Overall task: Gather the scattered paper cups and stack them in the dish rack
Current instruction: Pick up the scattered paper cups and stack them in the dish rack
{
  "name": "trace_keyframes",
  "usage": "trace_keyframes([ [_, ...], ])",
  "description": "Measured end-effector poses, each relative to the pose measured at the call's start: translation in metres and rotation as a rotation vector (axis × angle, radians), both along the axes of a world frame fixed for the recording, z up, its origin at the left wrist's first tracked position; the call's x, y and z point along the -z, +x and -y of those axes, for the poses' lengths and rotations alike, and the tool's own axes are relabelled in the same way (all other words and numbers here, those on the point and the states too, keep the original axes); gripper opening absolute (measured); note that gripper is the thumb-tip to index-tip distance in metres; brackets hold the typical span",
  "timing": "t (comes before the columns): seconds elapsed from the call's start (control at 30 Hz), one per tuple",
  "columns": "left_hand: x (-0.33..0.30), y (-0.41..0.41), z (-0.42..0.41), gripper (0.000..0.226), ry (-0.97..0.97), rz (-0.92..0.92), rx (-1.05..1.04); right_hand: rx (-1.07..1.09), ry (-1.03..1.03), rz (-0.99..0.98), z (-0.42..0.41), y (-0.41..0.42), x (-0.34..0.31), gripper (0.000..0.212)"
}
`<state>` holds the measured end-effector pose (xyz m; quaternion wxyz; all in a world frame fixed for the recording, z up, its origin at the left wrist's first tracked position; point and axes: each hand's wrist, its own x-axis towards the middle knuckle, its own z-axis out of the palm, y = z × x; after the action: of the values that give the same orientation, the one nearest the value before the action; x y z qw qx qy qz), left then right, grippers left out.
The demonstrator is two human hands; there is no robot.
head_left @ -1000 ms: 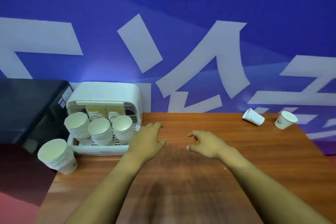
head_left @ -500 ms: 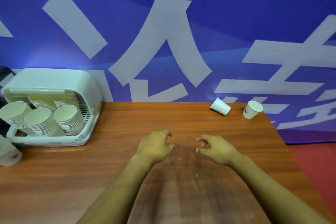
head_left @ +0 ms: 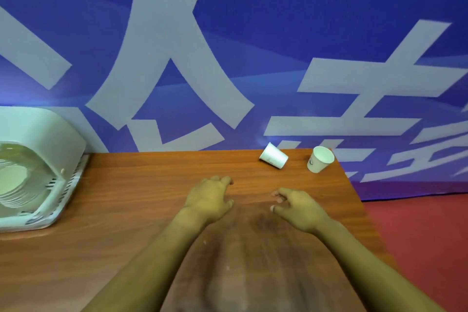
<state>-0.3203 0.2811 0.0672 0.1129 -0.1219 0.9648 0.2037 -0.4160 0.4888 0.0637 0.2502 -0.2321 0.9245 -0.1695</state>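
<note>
A: Both hands over the table [head_left: 121,210] now, palms down, near the middle. The left hand [head_left: 207,200] is empty, fingers loosely curled, nothing in its grasp.

B: Same story on the other side. The right hand [head_left: 300,206] is empty too, thumb and fingers a little apart, holding nothing. The two hands sit just beside each other, a gap of bare wood between them.

A: And the loose cups? Look to the far right corner of the table. A tipped cup [head_left: 273,159] lies on its side near the far edge, its mouth turned toward the right.

B: Just to the right of it, an upright cup [head_left: 319,162], tilted in this wide lens, mouth open to the camera, close to the table's right edge. The two cups are near each other but not touching, and both are well apart from the hands.

A: Over at the left edge, the dish rack [head_left: 63,185], pale green with a rounded hood, partly cut off by the frame.

B: Stacked cups [head_left: 12,182] are inside it, rims nested one in another. How many I cannot tell from here.
</note>
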Motion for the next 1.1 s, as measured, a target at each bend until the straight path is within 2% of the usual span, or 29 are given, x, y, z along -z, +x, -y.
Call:
trace_keyframes([
  [0.2, 0.017, -0.08, -0.052, 0.052, -0.188, 0.164, 0.055, -0.017, 0.009, -0.042, -0.044, -0.091, 0.008, 0.044],
  [0.33, 0.031, -0.135, -0.073, 0.053, -0.299, 0.148, 0.054, 0.025, -0.018, -0.095, -0.059, -0.147, 0.017, 0.051],
  [0.53, 0.063, -0.205, -0.085, 0.075, -0.456, 0.131, 0.114, 0.086, 0.011, -0.231, -0.083, -0.213, 0.04, 0.064],
  [0.63, 0.078, -0.231, -0.083, 0.076, -0.523, 0.163, 0.152, 0.113, -0.013, -0.226, -0.094, -0.24, 0.057, 0.068],
  [0.83, 0.106, -0.27, -0.076, 0.073, -0.587, 0.159, 0.202, 0.138, -0.028, -0.109, -0.101, -0.273, 0.092, 0.101],
  [0.9, 0.111, -0.277, -0.072, 0.071, -0.633, 0.173, 0.229, 0.162, -0.027, -0.092, -0.102, -0.277, 0.1, 0.101],
  [1.1, 0.115, -0.274, -0.069, 0.064, -0.633, 0.179, 0.242, 0.177, -0.038, -0.054, -0.103, -0.272, 0.102, 0.08],
])
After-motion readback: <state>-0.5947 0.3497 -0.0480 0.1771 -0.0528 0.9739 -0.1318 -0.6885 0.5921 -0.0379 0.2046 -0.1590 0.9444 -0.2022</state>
